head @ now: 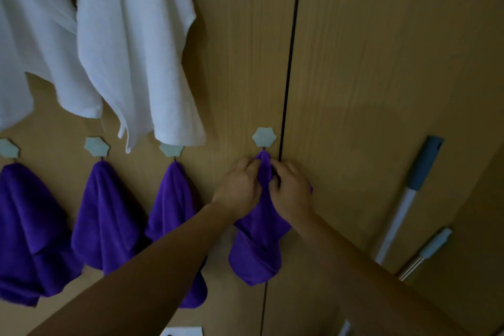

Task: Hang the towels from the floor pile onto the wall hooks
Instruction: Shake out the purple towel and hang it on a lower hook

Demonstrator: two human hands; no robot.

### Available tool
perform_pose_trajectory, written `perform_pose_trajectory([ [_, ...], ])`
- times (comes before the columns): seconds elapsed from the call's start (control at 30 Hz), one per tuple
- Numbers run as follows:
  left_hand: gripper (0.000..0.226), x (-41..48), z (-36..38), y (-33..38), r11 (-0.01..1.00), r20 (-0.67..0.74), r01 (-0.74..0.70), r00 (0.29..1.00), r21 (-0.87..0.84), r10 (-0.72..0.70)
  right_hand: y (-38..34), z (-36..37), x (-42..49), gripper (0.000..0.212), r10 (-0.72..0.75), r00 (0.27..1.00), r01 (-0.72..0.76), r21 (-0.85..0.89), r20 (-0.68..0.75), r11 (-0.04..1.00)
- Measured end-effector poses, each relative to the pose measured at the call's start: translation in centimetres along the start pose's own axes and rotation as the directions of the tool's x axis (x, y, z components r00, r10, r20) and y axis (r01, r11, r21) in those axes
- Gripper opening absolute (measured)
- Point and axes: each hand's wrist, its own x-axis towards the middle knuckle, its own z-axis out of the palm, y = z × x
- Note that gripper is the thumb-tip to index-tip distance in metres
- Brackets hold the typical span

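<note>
grip of left hand [240, 188] and right hand [289, 194] clamps purple towel [256, 243] — at its top — under hook [264, 137].

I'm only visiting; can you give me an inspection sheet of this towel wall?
Surface: wooden wall panels, a dark seam between them.
Job's things: three hung purple towels on hooks; fourth purple towel at the rightmost hook; floor pile not in view.
Clutter: two pole handles lean on the right panel.
Hands: left hand and right hand both pinch the fourth towel's top under that hook.
Cables: nothing seen.
Surroundings: white towels hang above, at left.
</note>
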Motion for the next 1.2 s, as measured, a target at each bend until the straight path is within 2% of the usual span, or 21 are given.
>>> perform_pose_trajectory([
  [0.07,0.050,-0.6,0.5,0.0,0.988,-0.018,0.037,0.999,-0.151,-0.040,0.2,0.2,-0.8,0.052,0.018,0.999,-0.020,0.065,0.035,0.998],
  [0.13,0.053,-1.0,0.9,-0.2,0.975,-0.036,0.048,0.998,-0.219,-0.057,0.5,0.5,-1.0,0.056,0.070,0.994,-0.081,0.140,0.078,0.987],
  [0.2,0.056,-1.0,1.0,-0.4,0.968,-0.035,0.058,0.997,-0.245,-0.069,0.3,0.5,-0.7,0.052,0.162,0.976,-0.196,0.258,0.147,0.946],
  [0.27,0.055,-0.8,0.7,-0.4,0.937,0.028,0.126,0.992,-0.325,-0.124,0.1,0.3,0.0,0.043,0.229,0.953,-0.285,0.327,0.199,0.901],
  [0.33,0.048,-0.8,0.2,-0.1,0.835,0.182,0.273,0.961,-0.478,-0.211,-0.2,-0.3,0.5,0.034,0.264,0.940,-0.326,0.338,0.218,0.883],
  [0.4,0.039,-0.7,0.0,0.2,0.687,0.311,0.415,0.908,-0.596,-0.279,-0.6,-0.8,0.6,0.025,0.307,0.913,-0.400,0.432,0.270,0.808],
  [0.5,0.023,-0.9,0.4,0.7,0.429,0.356,0.505,0.852,-0.749,-0.383,-0.8,-0.8,-0.3,0.020,0.379,0.822,-0.568,0.578,0.424,0.585],
  [0.57,0.018,-1.3,1.0,0.5,0.379,0.380,0.544,0.821,-0.749,-0.426,-0.3,0.0,-1.3,0.024,0.423,0.789,-0.613,0.543,0.445,0.574],
  [0.7,0.028,-2.8,2.8,-0.6,0.438,0.393,0.570,0.811,-0.695,-0.433,0.9,1.7,-3.1,0.039,0.388,0.815,-0.574,0.502,0.430,0.647],
  [0.83,0.026,-4.0,4.2,-1.3,0.704,0.202,0.458,0.885,-0.543,-0.420,2.4,2.6,-4.2,0.037,0.379,0.865,-0.484,0.348,0.330,0.803],
  [0.9,0.030,-4.2,4.6,-1.7,0.776,0.168,0.425,0.904,-0.466,-0.394,3.2,2.5,-4.6,0.038,0.394,0.876,-0.453,0.198,0.277,0.869],
  [0.97,0.035,-4.4,4.6,-2.1,0.810,0.202,0.414,0.910,-0.416,-0.361,3.4,2.3,-4.9,0.038,0.392,0.882,-0.435,0.131,0.263,0.891],
  [1.07,0.063,-5.2,4.5,-3.2,0.864,0.327,0.374,0.907,-0.337,-0.266,2.9,1.9,-5.1,0.041,0.362,0.891,-0.388,0.046,0.273,0.921],
  [1.2,0.078,-5.9,3.9,-5.4,0.931,0.458,0.353,0.846,-0.094,-0.274,1.9,1.8,-5.9,0.042,0.425,0.838,-0.432,-0.062,0.341,0.900],
])
